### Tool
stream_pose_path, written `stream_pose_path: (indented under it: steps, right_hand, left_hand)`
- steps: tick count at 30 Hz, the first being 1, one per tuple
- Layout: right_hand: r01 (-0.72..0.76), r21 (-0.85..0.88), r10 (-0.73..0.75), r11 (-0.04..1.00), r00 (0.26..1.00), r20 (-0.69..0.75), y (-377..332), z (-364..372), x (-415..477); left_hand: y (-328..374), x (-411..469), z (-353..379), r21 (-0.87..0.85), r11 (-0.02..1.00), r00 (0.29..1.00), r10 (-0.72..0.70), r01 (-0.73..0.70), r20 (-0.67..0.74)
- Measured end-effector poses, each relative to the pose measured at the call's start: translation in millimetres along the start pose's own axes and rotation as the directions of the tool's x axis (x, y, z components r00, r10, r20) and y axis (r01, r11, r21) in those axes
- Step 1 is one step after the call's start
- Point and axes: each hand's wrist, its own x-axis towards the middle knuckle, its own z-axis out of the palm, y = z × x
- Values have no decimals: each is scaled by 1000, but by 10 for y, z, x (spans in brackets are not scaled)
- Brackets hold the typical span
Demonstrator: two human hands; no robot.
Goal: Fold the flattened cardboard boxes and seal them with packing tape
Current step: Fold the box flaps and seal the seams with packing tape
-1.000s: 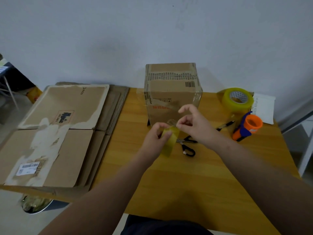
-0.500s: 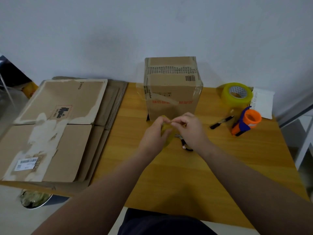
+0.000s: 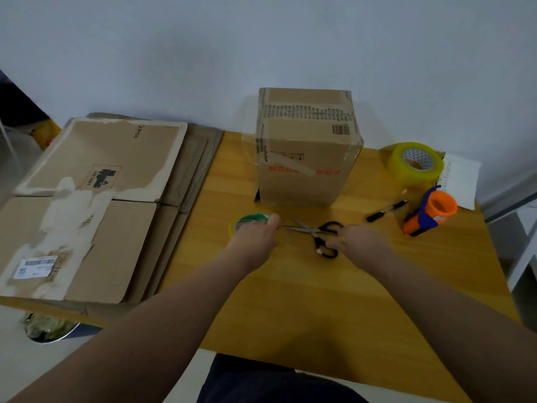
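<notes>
left hand [image 3: 255,238] grips a small tape roll [image 3: 247,221] on the table [image 3: 290,303], just in front of the folded box [image 3: 305,170]. right hand [image 3: 359,239] sits at the handles of the scissors [image 3: 315,231]; it is blurred, so i cannot tell its grip. flat boxes [image 3: 96,205] lie stacked at left.

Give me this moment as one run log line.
left hand: holds small tape roll on table | right hand: at scissors handles, grip unclear | box: folded, upright
</notes>
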Motion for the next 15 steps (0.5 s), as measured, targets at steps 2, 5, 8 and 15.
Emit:
stream_pose_path:
  steps: [2,5,8,15]
  right_hand:
    - [39,77,-34,996,997,-69,-11,13,-27]
    - [155,199,-131,968,983,-128,-175,6,-81]
    - [230,248,-185,941,964,-194,-288,-4,-103]
    - [306,61,-161,950,648,-745,-481,-357,-36]
  left_hand:
    - [6,4,115,7,1000,1000,2,-2,4]
    - [65,44,319,60,998,997,16,-20,70]
    - [73,72,472,199,975,973,56,-102,223]
    - [39,55,-27,78,987,990,139,-138,-6]
